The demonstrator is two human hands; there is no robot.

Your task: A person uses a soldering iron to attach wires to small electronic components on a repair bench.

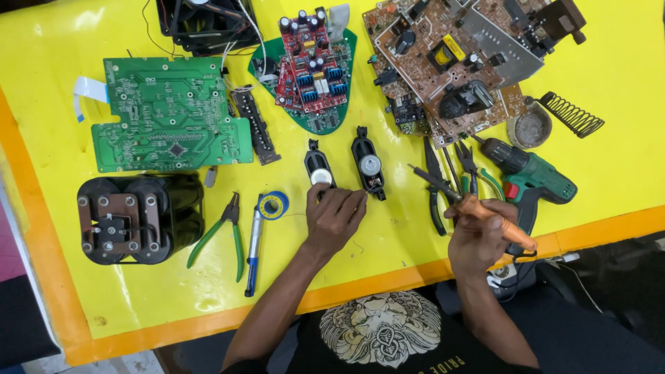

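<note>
- The left hand (334,216) reaches forward over the yellow table (55,48), forearm coming up from the near edge, palm down, fingers curled.
- Its fingertips rest on the near end of a small black speaker (319,170); whether they pinch it or merely press on it I cannot tell.
- That speaker lies lengthwise, pointing away from the person, with a pale round cone at its middle.
- A second speaker (368,163) lies just beside it to the right, tilted slightly, its near end close to the left hand's knuckles but seemingly apart from them.
- The right hand (478,232) is raised near the table's front edge, clenched around the orange handle of a soldering iron (463,199).
- The iron's dark tip points up and left, toward the second speaker, ending short of it.
- Just beyond the right hand lie black-handled pliers (435,181) and a green drill (532,179).
- Left of the left hand, well apart: a solder reel (273,205), a blue pen-like tool (253,248), green-handled pliers (227,232).
- Farther left sit a black transformer block (138,217) and a green board (166,114).
- At the far side are a red board (313,62) and a brown board (460,59).
</note>
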